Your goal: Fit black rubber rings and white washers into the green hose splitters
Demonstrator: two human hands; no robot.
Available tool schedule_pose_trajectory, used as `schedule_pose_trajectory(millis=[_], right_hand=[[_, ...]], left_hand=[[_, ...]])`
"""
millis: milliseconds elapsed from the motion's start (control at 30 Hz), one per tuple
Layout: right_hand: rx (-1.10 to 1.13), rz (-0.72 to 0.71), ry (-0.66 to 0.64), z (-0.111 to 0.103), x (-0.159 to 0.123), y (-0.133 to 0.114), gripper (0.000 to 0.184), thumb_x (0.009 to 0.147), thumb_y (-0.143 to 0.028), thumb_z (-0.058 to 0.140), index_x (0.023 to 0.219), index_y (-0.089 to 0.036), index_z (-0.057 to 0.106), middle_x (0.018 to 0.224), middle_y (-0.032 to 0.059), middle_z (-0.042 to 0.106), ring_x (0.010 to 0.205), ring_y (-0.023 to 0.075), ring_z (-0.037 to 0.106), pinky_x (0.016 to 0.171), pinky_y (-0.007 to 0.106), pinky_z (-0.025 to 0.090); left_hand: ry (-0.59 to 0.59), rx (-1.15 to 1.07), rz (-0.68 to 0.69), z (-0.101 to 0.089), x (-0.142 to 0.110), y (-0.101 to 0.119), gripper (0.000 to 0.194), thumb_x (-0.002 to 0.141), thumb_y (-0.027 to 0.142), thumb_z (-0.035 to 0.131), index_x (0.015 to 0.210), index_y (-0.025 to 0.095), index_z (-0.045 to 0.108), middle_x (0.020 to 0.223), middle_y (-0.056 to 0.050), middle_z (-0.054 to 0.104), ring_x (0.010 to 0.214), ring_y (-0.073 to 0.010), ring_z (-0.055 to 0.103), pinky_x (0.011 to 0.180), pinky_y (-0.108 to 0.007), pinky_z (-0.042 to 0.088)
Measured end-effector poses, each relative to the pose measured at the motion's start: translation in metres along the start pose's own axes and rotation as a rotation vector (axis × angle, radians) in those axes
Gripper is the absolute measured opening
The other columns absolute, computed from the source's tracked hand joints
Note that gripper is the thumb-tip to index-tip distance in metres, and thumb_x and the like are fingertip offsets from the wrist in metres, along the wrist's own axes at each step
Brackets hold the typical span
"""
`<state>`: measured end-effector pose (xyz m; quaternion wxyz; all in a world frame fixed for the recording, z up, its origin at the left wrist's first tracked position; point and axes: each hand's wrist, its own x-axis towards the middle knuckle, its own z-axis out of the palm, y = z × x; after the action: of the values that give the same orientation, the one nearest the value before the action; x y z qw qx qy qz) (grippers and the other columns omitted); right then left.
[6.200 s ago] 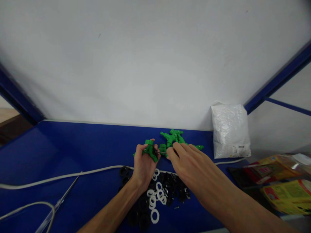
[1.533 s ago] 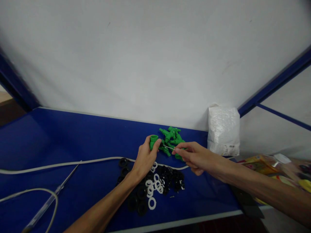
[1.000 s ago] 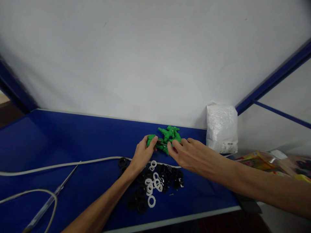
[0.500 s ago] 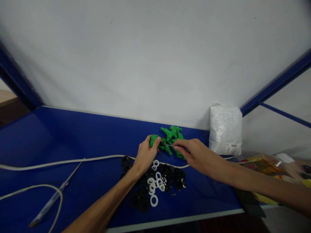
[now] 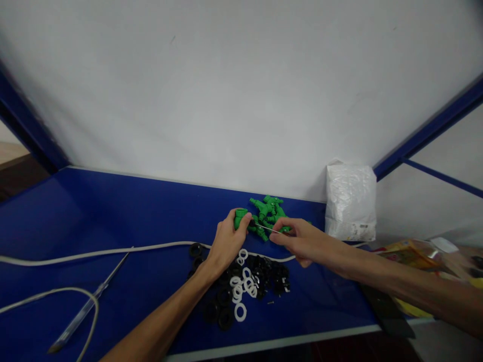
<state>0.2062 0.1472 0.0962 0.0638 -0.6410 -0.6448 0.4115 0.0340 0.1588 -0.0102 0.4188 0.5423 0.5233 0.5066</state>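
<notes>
Green fitting (image 5: pixel 240 218) is held just above the surface (image 5: pixel 151 211), in front of the loose green fittings (image 5: pixel 266 208); it is gripped by the left hand (image 5: pixel 227 240), whose thumb and fingers are closed around it. A thin metal shaft (image 5: pixel 268 229) is pinched between thumb and forefinger of the right hand (image 5: pixel 296 239), and is pointed at a dark part beside the fitting; whether contact is made cannot be told. Compared with half a second ago, the fitting's round mouth is turned more into view; the right hand is rolled, its lower fingers now shown beneath; the white rings (image 5: pixel 240 312), black rings (image 5: pixel 225 319) and small black parts (image 5: pixel 277 276) are left lying nearer the person, undisturbed.
</notes>
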Motion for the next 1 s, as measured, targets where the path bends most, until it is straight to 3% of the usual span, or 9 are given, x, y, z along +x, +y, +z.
schedule_pose_trajectory(millis=[67,167,333,467,567,733,867,1000], right_hand=[[-0.223,-0.155,0.057,0.0,0.001,0.0,0.005,0.086,-0.016,0.056,0.089,-0.019,0.055,0.063,-0.006,0.05,0.048,0.0081,0.042,0.048,0.022,0.034],[-0.627,-0.443,0.142,-0.002,-0.001,0.002,0.014,0.088,-0.006,0.049,0.091,-0.017,0.057,0.072,0.0002,0.061,0.059,0.0115,0.053,0.056,0.025,0.036],[-1.46,-0.686,0.221,-0.005,-0.012,0.002,0.042,0.088,0.001,0.048,0.127,-0.014,0.056,0.096,0.0118,0.07,0.068,0.0218,0.064,0.052,0.032,0.034],[-1.71,-0.849,0.235,-0.005,-0.018,0.0,0.043,0.087,0.002,0.047,0.129,-0.005,0.056,0.087,0.0117,0.068,0.068,0.0229,0.064,0.053,0.034,0.038],[-1.675,-0.859,0.201,-0.003,-0.017,0.0,0.046,0.084,0.004,0.049,0.129,-0.003,0.055,0.085,0.011,0.068,0.066,0.0211,0.064,0.05,0.033,0.036],[-1.41,-0.729,0.164,-0.001,-0.009,0.006,0.048,0.078,0.005,0.056,0.124,-0.009,0.057,0.087,0.009,0.07,0.064,0.019,0.066,0.052,0.03,0.035],[-0.989,-0.595,0.18,0.0,-0.004,0.004,0.023,0.093,-0.006,0.048,0.103,-0.014,0.067,0.083,0.008,0.072,0.066,0.0173,0.065,0.06,0.03,0.038],[-0.535,-0.397,0.115,-0.001,-0.003,-0.007,0.033,0.102,-0.022,0.041,0.083,-0.016,0.068,0.067,0.0029,0.063,0.059,0.014,0.055,0.059,0.029,0.036]], left_hand=[[0.009,-0.008,0.0,-0.001,0.001,0.0,0.04,0.094,0.055,0.05,0.102,0.02,0.067,0.077,-0.002,0.071,0.074,-0.0205,0.066,0.072,-0.03,0.046],[0.003,-0.006,0.001,-0.001,0.002,-0.001,0.039,0.095,0.055,0.05,0.101,0.02,0.067,0.075,-0.002,0.07,0.073,-0.0205,0.065,0.072,-0.03,0.046],[-0.01,0.035,-0.016,0.001,0.001,-0.003,0.038,0.095,0.054,0.049,0.101,0.021,0.067,0.073,-0.002,0.07,0.072,-0.0214,0.065,0.072,-0.03,0.045],[-0.024,0.048,-0.008,0.001,-0.001,-0.002,0.04,0.095,0.054,0.05,0.106,0.02,0.067,0.075,-0.003,0.071,0.073,-0.0223,0.066,0.072,-0.031,0.046],[-0.028,0.079,0.004,0.001,-0.002,-0.001,0.04,0.095,0.054,0.05,0.109,0.021,0.067,0.075,-0.004,0.071,0.073,-0.0227,0.065,0.072,-0.032,0.046],[-0.014,0.038,0.003,0.002,-0.004,-0.004,0.04,0.093,0.053,0.053,0.109,0.021,0.068,0.082,-0.005,0.073,0.075,-0.0231,0.066,0.073,-0.032,0.047],[0.021,0.024,-0.004,0.001,-0.004,-0.005,0.039,0.091,0.054,0.056,0.106,0.02,0.07,0.081,-0.006,0.072,0.077,-0.0235,0.065,0.075,-0.032,0.048],[0.004,0.071,0.011,0.0,-0.004,-0.004,0.039,0.095,0.054,0.05,0.107,0.021,0.067,0.085,-0.006,0.072,0.08,-0.0237,0.065,0.075,-0.032,0.046]])
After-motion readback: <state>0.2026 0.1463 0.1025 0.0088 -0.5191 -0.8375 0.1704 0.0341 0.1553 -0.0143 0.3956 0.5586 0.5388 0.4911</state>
